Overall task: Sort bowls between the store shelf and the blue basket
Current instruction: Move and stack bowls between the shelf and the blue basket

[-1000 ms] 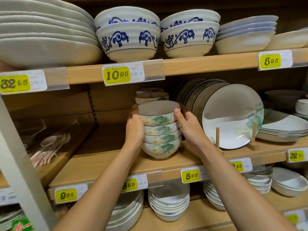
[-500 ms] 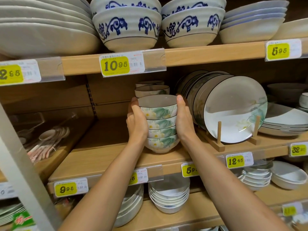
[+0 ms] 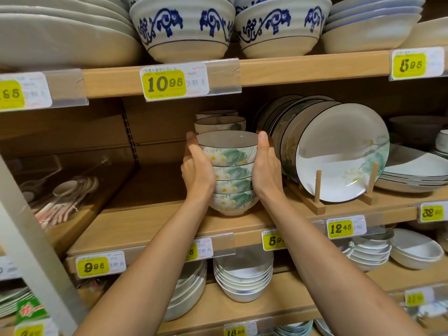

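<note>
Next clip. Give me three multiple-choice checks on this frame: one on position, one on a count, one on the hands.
1. Where is the floral bowl stack relative to the upright plates?
A. left of them
B. right of them
C. one shelf up

2. How many bowls in it?
A. two
B. four
C. seven

3. What do the left hand and right hand do?
A. both grip the stack
B. only one touches it
C. both hang idle

1 A: the plates stand to its right.
2 B: four floral bands show.
3 A: one hand clasps each side.
</note>
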`<state>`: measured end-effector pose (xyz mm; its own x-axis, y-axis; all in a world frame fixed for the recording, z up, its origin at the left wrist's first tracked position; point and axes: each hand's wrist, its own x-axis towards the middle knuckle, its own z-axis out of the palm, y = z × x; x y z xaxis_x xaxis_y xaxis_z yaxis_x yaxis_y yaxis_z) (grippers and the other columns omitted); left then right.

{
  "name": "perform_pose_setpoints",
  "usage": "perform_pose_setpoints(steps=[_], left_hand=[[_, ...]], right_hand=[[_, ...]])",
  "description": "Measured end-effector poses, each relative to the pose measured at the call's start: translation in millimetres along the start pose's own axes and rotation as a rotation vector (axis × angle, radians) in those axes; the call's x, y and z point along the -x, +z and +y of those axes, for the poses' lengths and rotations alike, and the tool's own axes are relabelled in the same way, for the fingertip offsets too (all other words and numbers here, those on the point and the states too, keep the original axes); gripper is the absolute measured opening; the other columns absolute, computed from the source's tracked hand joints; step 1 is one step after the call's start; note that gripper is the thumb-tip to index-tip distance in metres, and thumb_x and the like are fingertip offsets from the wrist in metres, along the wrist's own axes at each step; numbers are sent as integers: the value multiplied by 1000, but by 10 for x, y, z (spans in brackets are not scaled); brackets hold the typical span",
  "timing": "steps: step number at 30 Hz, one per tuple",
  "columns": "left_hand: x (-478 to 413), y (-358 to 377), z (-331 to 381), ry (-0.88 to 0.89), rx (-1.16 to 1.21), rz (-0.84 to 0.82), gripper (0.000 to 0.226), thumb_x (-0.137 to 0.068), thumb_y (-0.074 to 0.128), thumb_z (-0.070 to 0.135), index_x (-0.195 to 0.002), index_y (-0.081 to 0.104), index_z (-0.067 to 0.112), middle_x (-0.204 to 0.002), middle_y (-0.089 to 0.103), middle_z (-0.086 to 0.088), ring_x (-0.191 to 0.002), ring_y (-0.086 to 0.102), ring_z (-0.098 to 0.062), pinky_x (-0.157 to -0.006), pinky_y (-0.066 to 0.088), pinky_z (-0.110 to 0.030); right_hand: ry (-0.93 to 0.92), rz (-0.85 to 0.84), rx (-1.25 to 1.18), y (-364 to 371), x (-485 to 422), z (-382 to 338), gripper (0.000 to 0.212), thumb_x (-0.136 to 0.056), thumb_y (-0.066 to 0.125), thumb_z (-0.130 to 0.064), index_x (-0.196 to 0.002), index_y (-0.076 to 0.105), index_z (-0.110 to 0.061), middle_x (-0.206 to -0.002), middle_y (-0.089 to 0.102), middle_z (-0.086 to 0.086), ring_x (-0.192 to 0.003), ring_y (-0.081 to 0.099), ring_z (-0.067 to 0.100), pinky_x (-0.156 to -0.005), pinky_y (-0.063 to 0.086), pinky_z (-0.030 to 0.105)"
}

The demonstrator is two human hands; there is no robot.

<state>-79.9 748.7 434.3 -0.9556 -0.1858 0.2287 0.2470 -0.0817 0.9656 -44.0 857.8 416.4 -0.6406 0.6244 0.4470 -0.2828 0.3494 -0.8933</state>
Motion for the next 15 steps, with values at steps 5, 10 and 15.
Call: perform_pose_setpoints(steps=[5, 10, 15], left_hand=[[-2, 8, -52, 61, -30, 25, 78, -86, 13, 74, -113, 59, 18, -114, 57, -9, -113, 52, -30, -88, 34, -35], [-23, -6, -51, 21, -43, 8, 91, -81, 11, 77, -130, 56, 14, -132, 56, -12, -123, 49, -32, -105, 35, -43], [-16, -32, -51, -8, -15, -39, 61, -86, 16, 68, -105, 54, 24, -127, 59, -10, -119, 52, -29, -106, 37, -49]], right_hand=[[-37, -15, 20, -18, -8, 26, 62, -92, 17, -70, -82, 56, -23, -88, 61, -3, -84, 55, 5, -66, 36, 21], [-8, -25, -12, -5, -13, 20, 71, -88, 16, -75, -89, 61, -19, -91, 62, -2, -88, 57, 11, -74, 38, 31], [7, -46, -14, -1, -10, -10, 74, -89, 16, -75, -91, 62, -16, -91, 62, 1, -91, 58, 17, -79, 41, 35]])
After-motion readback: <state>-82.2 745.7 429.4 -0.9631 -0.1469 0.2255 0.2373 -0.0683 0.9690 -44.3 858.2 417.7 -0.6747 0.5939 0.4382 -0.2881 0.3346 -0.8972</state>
